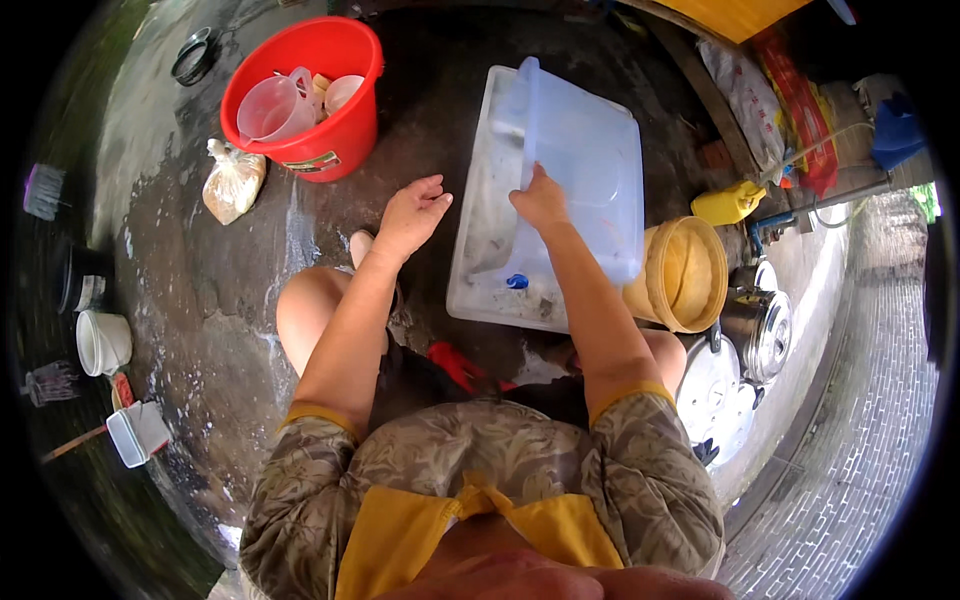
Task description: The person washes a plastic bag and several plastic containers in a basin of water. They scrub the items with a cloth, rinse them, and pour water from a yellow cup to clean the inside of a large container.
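Observation:
My right hand (540, 199) grips the near-left rim of a translucent bluish plastic lid or shallow box (589, 142). That piece is tilted over a larger whitish plastic tray or bin (480, 247) on the ground, hiding its right part. Dark smudges mark the whitish plastic, and a small blue plastic piece (517, 281) shows near its front. To the left, my left hand (416, 214) hovers in the air holding nothing, fingers slightly apart. It is a little way from the whitish plastic's left edge.
A red bucket (360, 127) holding a clear plastic jug (277, 109) stands at upper left, beside a tied plastic bag (234, 184). At right are a yellowish bucket (660, 274), a yellow jerrycan (727, 204) and metal pots (765, 330). A white bucket (101, 345) stands far left.

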Demonstrator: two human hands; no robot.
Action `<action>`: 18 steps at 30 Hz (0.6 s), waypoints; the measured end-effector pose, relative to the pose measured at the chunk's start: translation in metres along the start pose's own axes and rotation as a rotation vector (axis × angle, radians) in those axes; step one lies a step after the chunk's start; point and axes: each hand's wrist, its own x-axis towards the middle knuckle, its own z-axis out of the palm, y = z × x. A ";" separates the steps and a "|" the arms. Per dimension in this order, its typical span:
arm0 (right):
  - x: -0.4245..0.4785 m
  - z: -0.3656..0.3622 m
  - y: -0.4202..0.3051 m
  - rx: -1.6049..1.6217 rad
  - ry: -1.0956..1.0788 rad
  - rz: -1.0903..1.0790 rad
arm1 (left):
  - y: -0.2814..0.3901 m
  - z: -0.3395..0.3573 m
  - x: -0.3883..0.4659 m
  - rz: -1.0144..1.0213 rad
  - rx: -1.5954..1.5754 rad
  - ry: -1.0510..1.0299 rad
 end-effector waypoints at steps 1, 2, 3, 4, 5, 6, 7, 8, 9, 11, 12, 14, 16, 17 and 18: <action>0.001 0.003 -0.001 0.002 -0.022 0.005 | -0.005 0.001 0.003 -0.001 -0.001 0.001; 0.003 0.005 -0.003 0.005 -0.044 0.009 | -0.011 0.002 0.005 -0.003 -0.003 0.004; 0.007 0.007 -0.002 0.007 -0.060 0.014 | -0.008 0.002 0.006 0.017 0.014 0.005; 0.010 0.010 0.000 -0.009 -0.034 0.003 | -0.005 0.002 0.006 0.036 0.031 0.007; 0.013 0.014 0.002 -0.026 -0.008 -0.009 | -0.002 0.001 0.006 0.055 0.048 0.011; 0.014 0.018 0.002 -0.042 0.013 -0.023 | 0.000 -0.003 0.007 0.072 0.097 0.018; 0.018 0.019 0.002 -0.037 0.013 -0.025 | 0.002 -0.007 0.008 0.089 0.145 0.024; 0.023 0.020 0.001 -0.032 0.012 -0.027 | 0.003 -0.010 0.008 0.105 0.193 0.031; 0.029 0.021 0.000 -0.028 0.014 -0.029 | 0.003 -0.012 0.007 0.106 0.202 0.045; 0.036 0.020 0.002 -0.008 0.008 -0.022 | 0.004 -0.015 0.004 0.108 0.219 0.070; 0.038 0.020 0.000 0.005 0.004 -0.022 | 0.004 -0.018 0.003 0.106 0.233 0.071; 0.036 0.024 -0.002 -0.027 0.022 -0.011 | 0.004 -0.022 0.001 0.102 0.259 0.068; 0.031 0.025 -0.003 -0.033 0.043 0.000 | 0.006 -0.026 0.002 0.089 0.289 0.043; 0.026 0.028 -0.003 -0.020 0.051 0.006 | 0.007 -0.028 0.001 0.084 0.305 0.029; 0.022 0.027 -0.008 -0.002 0.060 0.004 | 0.007 -0.030 0.002 0.075 0.317 0.021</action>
